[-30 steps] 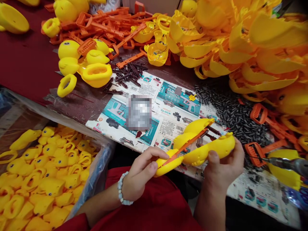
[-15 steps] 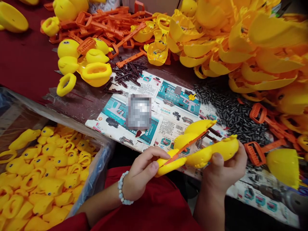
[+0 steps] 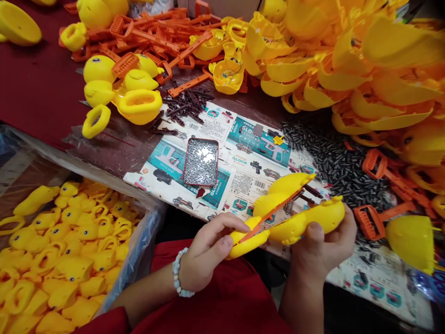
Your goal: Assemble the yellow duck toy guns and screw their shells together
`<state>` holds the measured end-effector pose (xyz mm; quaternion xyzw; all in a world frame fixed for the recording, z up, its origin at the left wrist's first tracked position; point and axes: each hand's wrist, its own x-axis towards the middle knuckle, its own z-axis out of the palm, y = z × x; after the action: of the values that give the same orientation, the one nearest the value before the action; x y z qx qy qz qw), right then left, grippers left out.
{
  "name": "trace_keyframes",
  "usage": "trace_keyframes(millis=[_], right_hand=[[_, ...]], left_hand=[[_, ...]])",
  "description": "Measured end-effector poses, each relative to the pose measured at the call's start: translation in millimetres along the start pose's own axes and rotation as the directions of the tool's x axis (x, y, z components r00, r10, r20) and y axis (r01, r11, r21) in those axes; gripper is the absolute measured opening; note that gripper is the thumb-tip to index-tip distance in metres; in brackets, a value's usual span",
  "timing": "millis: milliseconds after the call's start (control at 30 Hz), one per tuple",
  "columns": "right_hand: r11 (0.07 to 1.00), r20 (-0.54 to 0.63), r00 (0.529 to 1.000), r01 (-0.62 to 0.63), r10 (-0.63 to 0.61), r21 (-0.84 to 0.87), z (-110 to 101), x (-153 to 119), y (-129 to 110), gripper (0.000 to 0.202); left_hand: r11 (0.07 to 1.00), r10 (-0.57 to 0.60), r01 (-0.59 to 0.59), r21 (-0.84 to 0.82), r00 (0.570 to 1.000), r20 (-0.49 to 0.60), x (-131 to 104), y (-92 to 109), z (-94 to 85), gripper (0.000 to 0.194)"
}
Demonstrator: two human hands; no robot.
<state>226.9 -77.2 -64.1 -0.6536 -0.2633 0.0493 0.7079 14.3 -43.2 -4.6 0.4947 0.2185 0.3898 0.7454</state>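
A yellow duck-shaped toy (image 3: 288,225) is held in both hands above the table's front edge. Its two shell halves gape apart at the right end, with an orange strip and dark brown parts showing between them. My left hand (image 3: 208,248), with a beaded bracelet on the wrist, pinches the toy's left end. My right hand (image 3: 325,246) is wrapped round the right end of the lower half, thumb on top. Behind the toy, a small tray (image 3: 200,162) of tiny metal pieces lies on printed cardboard (image 3: 225,157).
Black cylinders (image 3: 340,167) lie in a heap at right, below stacked yellow shells (image 3: 375,79). Orange parts (image 3: 149,37) and dark brown pieces (image 3: 189,102) lie at the back. A lined box (image 3: 149,241) of yellow toys stands at lower left. An orange handle (image 3: 370,222) lies right.
My left hand and the toy's left end have shifted very slightly right and down. Both hands keep their hold, and the gap between the halves looks about the same.
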Motion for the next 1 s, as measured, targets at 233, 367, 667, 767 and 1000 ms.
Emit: trace_keyframes(millis=[233,367,667,767,1000], right_hand=[[1.000,0.003,1.000,0.014,-0.014,-0.011,-1.2,0.1,2.4,0.084],[1.000,-0.013,1.000,0.015,-0.015,-0.015,-1.2,-0.1,-0.9,0.086],[1.000,-0.030,1.000,0.008,-0.009,-0.021,-0.1,-0.4,-0.7,0.086],[0.999,-0.030,0.999,0.031,-0.032,-0.020,-1.2,-1.8,-0.3,0.085],[0.997,-0.017,0.998,0.066,-0.065,0.036,-2.1,-1.0,-5.2,0.079]], left_hand=[[0.999,0.006,-0.006,-0.031,1.000,0.004,0.4,0.4,-0.4,0.022],[1.000,0.006,-0.006,-0.007,1.000,0.001,1.1,2.4,-0.7,0.022],[1.000,0.012,-0.012,-0.004,1.000,0.002,2.0,2.1,0.2,0.022],[1.000,0.021,-0.021,0.018,1.000,0.009,1.6,2.6,0.1,0.022],[0.995,0.048,-0.049,0.089,0.999,0.019,-0.1,3.3,-1.1,0.022]])
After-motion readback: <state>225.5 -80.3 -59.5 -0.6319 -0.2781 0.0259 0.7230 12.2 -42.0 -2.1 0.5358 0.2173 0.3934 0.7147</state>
